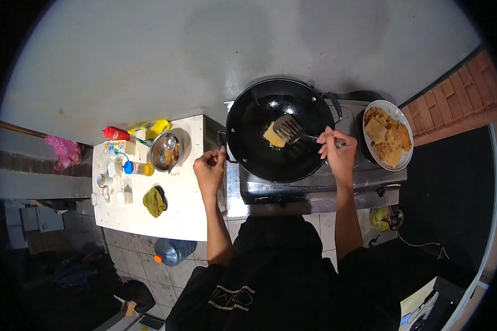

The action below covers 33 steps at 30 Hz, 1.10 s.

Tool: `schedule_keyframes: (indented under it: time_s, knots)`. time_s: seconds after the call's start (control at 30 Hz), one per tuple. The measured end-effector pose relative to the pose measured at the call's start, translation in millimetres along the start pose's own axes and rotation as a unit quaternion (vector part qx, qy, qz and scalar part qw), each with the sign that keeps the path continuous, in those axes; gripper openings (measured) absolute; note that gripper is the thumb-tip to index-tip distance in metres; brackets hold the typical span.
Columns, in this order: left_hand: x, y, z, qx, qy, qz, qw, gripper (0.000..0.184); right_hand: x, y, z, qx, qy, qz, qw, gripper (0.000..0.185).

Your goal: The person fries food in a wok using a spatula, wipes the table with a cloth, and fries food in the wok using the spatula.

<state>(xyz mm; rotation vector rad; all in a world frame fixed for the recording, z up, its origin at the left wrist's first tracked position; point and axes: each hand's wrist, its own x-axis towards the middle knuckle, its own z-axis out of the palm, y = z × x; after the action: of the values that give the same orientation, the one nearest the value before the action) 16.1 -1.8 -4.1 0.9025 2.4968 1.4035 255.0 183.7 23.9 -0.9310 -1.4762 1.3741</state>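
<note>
A black wok [254,160] sits on the stove, with a small golden piece of fried food [271,136] in its oily middle. My right hand [338,150] grips the handle of a slotted turner [287,129]. The slotted head rests over the right side of the food and partly hides it. At the wok's left side, my left hand [210,168] is closed, thumb and fingers pinched at the loop handle [222,139]. To the right of the wok stands a white oval plate [406,159] heaped with fried golden pieces [386,135].
On the left, a white table [182,212] bears a steel bowl [157,151], a green cloth [155,202], a red bottle [116,133] and a blue-capped bottle [130,166]. Below it stands a blue water jug [174,252]. The metal stove [315,193] backs onto a grey wall.
</note>
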Motion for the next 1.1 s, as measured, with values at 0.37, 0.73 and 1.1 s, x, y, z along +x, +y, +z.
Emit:
schedule_keyframes:
  time_s: [0.37, 0.73, 1.1]
  knots:
    - [-4, 11, 0, 0.016, 0.008, -0.025, 1.0, 0.026, -3, 32, 14, -0.033, -0.057, -0.018, 0.998, 0.031]
    - [-7, 18, 1, 0.036, -0.003, -0.074, 0.997, 0.031, 9, 29, 24, -0.04, -0.026, -0.062, 0.997, 0.027]
    - [-9, 17, 4, 0.036, 0.026, -0.057, 0.997, 0.027, 16, 38, 22, -0.08, -0.009, -0.057, 0.995, 0.026]
